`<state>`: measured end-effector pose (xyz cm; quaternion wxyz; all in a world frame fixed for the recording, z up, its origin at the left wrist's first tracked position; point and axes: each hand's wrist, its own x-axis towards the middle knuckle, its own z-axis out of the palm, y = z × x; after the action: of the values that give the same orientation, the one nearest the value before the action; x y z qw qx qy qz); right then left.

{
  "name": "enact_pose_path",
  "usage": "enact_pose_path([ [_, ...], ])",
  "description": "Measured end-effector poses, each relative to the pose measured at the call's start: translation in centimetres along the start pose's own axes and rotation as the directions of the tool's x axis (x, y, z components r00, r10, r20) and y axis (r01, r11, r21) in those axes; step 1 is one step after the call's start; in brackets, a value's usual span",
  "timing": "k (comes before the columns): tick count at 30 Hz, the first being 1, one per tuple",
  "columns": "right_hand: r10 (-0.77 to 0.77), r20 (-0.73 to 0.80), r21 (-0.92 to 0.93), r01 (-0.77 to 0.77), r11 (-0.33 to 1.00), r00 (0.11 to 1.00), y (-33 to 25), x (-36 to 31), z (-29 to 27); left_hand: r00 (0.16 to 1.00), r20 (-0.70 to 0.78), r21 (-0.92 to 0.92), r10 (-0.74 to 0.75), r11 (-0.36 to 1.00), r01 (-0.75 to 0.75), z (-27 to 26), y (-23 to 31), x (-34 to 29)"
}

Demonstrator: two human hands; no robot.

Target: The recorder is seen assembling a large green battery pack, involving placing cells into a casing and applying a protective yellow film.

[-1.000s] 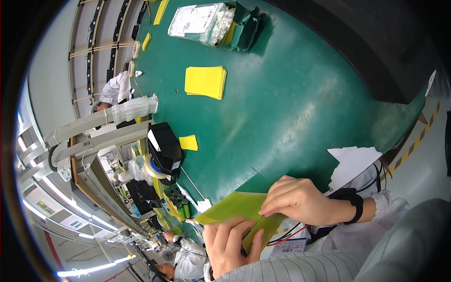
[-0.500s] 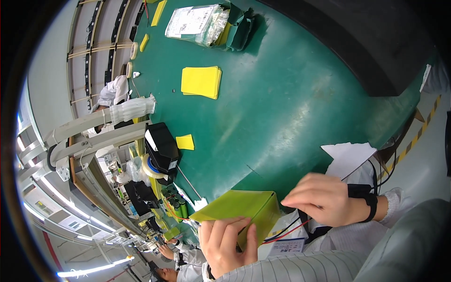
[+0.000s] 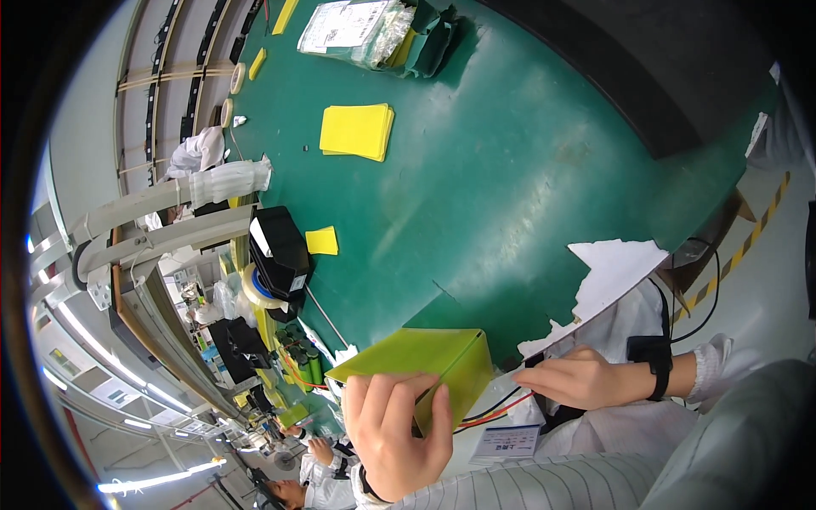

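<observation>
A boxy yellow-green wrapped pack [image 3: 408,353] stands at the near edge of the green table. My left hand [image 3: 398,429] is closed around its near side, fingers over the top and thumb against the end. Red and black wires [image 3: 493,415] come out beneath the pack's right end and run toward my right hand [image 3: 569,376]. Close beside that end, the right hand's fingers are pressed together, thumb under the index finger. Whatever lies between those fingertips, if anything, is too small to make out. A black band is around the right wrist.
Yellow sheets lie stacked [image 3: 357,132] on the green table [image 3: 476,187], with a smaller yellow piece [image 3: 322,240] nearer. A plastic-wrapped package [image 3: 365,34] is at the back. Left stand a black bin [image 3: 279,251], a tape roll [image 3: 255,287] and green cylinders [image 3: 306,357]. Torn white board [image 3: 616,272] edges the right.
My right hand has dropped lower, from above the pack's end to beside the wires, its fingers pressed together. The left hand keeps its hold on the pack. The view has shifted slightly.
</observation>
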<state>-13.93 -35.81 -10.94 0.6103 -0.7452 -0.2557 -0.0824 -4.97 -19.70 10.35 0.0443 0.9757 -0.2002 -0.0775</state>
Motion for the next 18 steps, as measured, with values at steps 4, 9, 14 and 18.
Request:
enact_pose_path([
  [4,0.054,0.048,0.004,-0.054,0.999,0.997,-0.8,0.1,1.2,0.995,-0.059,-0.004,0.077,0.997,-0.078,0.4,-0.4,-0.1],
  [9,0.122,0.142,-0.110,-0.107,0.988,0.982,-1.4,-0.7,1.7,0.998,-0.055,0.003,0.023,1.000,-0.023,0.4,-0.2,-0.3],
  [14,-0.054,0.180,-0.268,0.102,0.958,0.982,-1.6,-0.1,0.8,0.995,-0.088,-0.010,0.051,0.999,-0.052,0.5,-0.4,-0.3],
  [18,-0.121,0.075,-0.196,0.133,0.972,0.990,-1.3,0.9,0.9,0.992,-0.108,-0.010,0.065,0.998,-0.066,0.6,-0.6,-0.3],
])
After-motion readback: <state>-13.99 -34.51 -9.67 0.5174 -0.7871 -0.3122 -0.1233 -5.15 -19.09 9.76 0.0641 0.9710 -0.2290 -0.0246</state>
